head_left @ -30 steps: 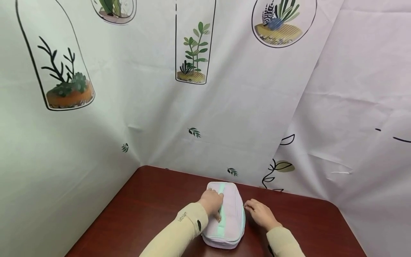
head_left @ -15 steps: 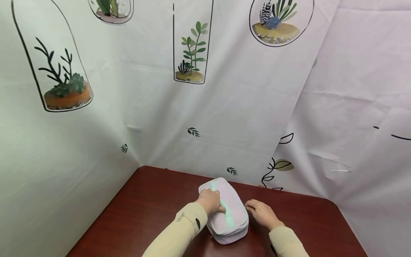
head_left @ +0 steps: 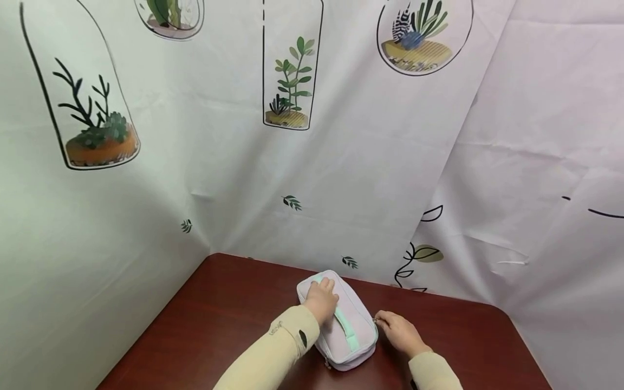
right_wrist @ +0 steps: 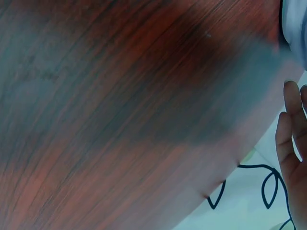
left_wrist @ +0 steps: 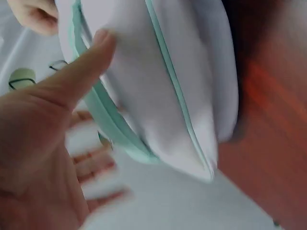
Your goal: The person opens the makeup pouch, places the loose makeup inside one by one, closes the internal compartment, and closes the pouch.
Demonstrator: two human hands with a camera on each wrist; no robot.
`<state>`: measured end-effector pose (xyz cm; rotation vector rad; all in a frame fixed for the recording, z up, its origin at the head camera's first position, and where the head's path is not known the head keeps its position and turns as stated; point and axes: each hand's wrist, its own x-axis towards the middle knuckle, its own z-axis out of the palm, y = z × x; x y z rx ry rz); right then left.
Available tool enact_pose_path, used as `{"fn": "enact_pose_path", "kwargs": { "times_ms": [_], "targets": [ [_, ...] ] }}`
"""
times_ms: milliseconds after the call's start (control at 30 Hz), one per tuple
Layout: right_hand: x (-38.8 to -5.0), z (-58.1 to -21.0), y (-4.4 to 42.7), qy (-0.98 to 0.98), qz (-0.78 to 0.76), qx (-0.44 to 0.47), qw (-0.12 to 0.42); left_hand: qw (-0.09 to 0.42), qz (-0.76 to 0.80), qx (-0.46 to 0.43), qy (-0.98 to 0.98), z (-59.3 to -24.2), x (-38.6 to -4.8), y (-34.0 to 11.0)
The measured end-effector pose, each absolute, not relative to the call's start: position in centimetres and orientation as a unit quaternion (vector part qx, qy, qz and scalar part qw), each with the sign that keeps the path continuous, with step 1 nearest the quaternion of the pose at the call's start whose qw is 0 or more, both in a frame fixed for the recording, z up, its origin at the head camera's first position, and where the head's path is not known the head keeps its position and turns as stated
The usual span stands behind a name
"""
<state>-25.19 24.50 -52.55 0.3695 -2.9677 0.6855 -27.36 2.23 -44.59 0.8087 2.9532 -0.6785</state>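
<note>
A pale lilac zippered pouch (head_left: 359,320) lies slanted on the table, its mint carry handle (head_left: 345,326) arching over the lid. My left hand (head_left: 322,301) is over the lid's left side with its fingers loosely extended. In the left wrist view its thumb reaches across the pouch (left_wrist: 139,72), and the other fingers, blurred, are spread beyond the handle (left_wrist: 115,124). At the pouch's right edge, my right hand (head_left: 402,333) pinches a small zipper pull (head_left: 375,320). Only part of the right hand (right_wrist: 295,139) shows in the right wrist view.
Another zipper pull (head_left: 327,364) hangs at the pouch's near left corner. The dark red wooden table (head_left: 234,319) has rounded back corners. White cloth with printed plants (head_left: 361,162) hangs along its back and left sides.
The pouch has turned, its far end going left and its near end right. My left hand has let go of the handle. My right hand has stayed beside the pouch's right edge.
</note>
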Motion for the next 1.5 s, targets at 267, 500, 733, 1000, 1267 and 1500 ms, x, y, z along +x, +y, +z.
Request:
{"fn": "enact_pose_path", "kwargs": {
  "times_ms": [267, 500, 733, 1000, 1267, 1500],
  "targets": [
    [-25.2, -52.7, 24.3, -0.967, 0.225, 0.113, 0.029, 0.012, -0.204, 0.391, 0.897, -46.1, -28.1, 1.6],
    [-25.3, -51.8, 24.7, -0.972, 0.169, 0.138, 0.088, 0.017, -0.215, 0.366, 0.905, -45.9, -28.1, 2.2],
    [-25.4, -51.1, 25.0, -0.974, 0.135, 0.150, 0.107, 0.021, -0.198, 0.323, 0.925, -45.3, -28.0, 2.7],
    [-25.5, -50.7, 25.2, -0.973, 0.152, 0.138, 0.103, -0.004, -0.221, 0.279, 0.934, -45.2, -28.5, 3.3],
    [-24.8, -51.2, 24.9, -0.974, 0.166, 0.130, 0.079, -0.035, -0.217, 0.248, 0.944, -46.3, -27.4, 2.9],
    [-24.7, -52.1, 24.8, -0.973, 0.201, 0.104, 0.053, -0.004, -0.140, 0.288, 0.947, -46.2, -27.4, 1.8]
  ]
}}
